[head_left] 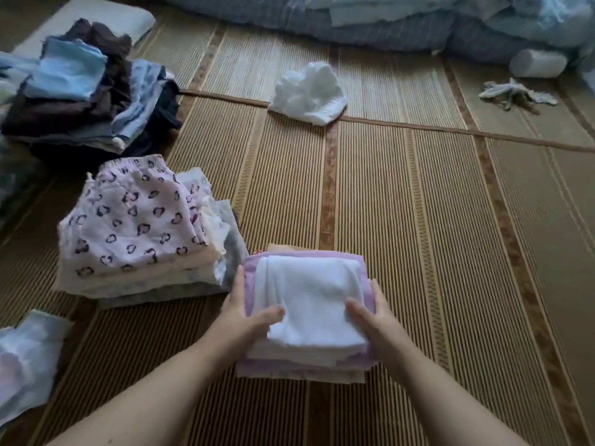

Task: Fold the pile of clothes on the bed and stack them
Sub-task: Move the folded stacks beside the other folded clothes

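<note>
A small stack of folded clothes [307, 313], soft and light, is gripped at both sides by the left hand [246, 312] and right hand [375, 323]; support underneath is judged best.

The left hand [244, 312] and right hand [375, 323] grip opposite sides of the small stack [289, 368], with both thumbs pressed on its top item, a folded white garment [309, 294]. A lilac garment [251, 268] lies directly beneath it. The stack rests on the woven mat [418, 220].

Just left of it stands a taller stack topped by a heart-print garment [128, 226]. Farther left and behind is a stack of dark and blue clothes [80, 101]. A crumpled white garment [309, 91] lies unfolded, well apart, near the blue bedding [386, 24].
</note>
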`<move>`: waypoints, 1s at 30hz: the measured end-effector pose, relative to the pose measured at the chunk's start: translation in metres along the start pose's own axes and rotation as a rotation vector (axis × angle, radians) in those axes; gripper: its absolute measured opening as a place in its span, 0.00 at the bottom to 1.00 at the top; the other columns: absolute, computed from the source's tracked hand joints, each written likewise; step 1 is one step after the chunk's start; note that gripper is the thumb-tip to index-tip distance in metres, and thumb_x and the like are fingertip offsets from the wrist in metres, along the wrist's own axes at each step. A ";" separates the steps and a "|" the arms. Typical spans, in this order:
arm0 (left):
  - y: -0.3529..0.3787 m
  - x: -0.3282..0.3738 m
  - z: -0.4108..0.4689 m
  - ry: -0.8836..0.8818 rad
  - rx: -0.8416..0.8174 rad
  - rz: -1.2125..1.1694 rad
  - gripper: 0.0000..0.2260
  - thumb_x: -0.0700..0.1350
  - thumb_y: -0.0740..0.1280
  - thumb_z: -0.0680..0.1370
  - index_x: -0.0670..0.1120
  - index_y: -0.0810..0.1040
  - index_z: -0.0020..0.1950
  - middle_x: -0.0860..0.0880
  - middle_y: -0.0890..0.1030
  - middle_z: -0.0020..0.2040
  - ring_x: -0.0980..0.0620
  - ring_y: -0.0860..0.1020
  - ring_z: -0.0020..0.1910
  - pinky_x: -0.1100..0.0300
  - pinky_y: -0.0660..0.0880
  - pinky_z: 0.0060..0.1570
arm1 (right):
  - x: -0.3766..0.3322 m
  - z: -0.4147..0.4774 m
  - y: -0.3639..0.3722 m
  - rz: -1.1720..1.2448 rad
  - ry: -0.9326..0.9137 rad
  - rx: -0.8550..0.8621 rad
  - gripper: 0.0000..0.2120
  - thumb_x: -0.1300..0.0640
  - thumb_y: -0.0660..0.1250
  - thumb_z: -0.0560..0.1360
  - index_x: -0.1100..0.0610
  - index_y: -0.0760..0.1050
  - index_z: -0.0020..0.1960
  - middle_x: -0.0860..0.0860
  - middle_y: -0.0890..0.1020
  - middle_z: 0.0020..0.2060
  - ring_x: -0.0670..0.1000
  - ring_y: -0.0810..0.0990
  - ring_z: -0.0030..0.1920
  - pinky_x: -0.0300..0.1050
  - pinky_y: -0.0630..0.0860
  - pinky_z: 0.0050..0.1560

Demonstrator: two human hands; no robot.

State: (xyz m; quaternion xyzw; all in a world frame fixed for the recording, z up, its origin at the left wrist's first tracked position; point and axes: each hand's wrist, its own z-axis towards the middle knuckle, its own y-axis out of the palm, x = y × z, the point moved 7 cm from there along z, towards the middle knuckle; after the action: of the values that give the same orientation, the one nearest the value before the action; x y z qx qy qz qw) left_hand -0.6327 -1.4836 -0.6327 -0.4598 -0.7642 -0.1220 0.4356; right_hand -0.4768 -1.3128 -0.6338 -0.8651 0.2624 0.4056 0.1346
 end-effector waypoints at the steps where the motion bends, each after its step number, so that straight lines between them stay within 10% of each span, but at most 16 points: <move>1: 0.002 -0.009 0.005 -0.038 0.020 0.005 0.58 0.69 0.66 0.53 0.63 0.37 0.75 0.51 0.54 0.73 0.51 0.58 0.71 0.57 0.60 0.64 | 0.004 0.006 -0.002 -0.062 -0.020 0.026 0.51 0.35 0.74 0.57 0.40 0.54 0.74 0.53 0.72 0.65 0.57 0.79 0.60 0.60 0.78 0.54; 4: 0.004 -0.023 0.013 -0.070 0.016 -0.007 0.56 0.70 0.66 0.53 0.68 0.37 0.73 0.49 0.56 0.73 0.46 0.61 0.71 0.52 0.61 0.66 | 0.012 0.018 -0.003 -0.159 -0.023 0.067 0.57 0.28 0.71 0.55 0.40 0.48 0.76 0.55 0.63 0.73 0.62 0.67 0.70 0.66 0.68 0.65; 17: 0.011 -0.002 0.010 0.173 -0.104 -0.353 0.46 0.60 0.71 0.60 0.64 0.54 0.76 0.56 0.69 0.71 0.59 0.73 0.65 0.57 0.71 0.62 | 0.010 0.008 0.015 0.073 -0.083 -0.048 0.44 0.38 0.74 0.60 0.31 0.53 0.68 0.48 0.75 0.60 0.50 0.81 0.55 0.47 0.81 0.51; 30: 0.048 0.041 -0.016 0.259 -0.231 -0.287 0.46 0.58 0.72 0.60 0.58 0.57 0.76 0.48 0.72 0.68 0.51 0.77 0.62 0.49 0.75 0.60 | 0.005 -0.045 -0.027 0.256 -0.211 0.022 0.43 0.42 0.76 0.62 0.36 0.59 0.72 0.56 0.75 0.64 0.57 0.80 0.59 0.57 0.78 0.56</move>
State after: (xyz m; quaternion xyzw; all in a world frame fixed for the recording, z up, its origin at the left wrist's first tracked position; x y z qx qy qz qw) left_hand -0.5928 -1.4425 -0.6020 -0.3736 -0.7405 -0.3276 0.4525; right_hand -0.4306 -1.3121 -0.6085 -0.7758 0.3592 0.5050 0.1183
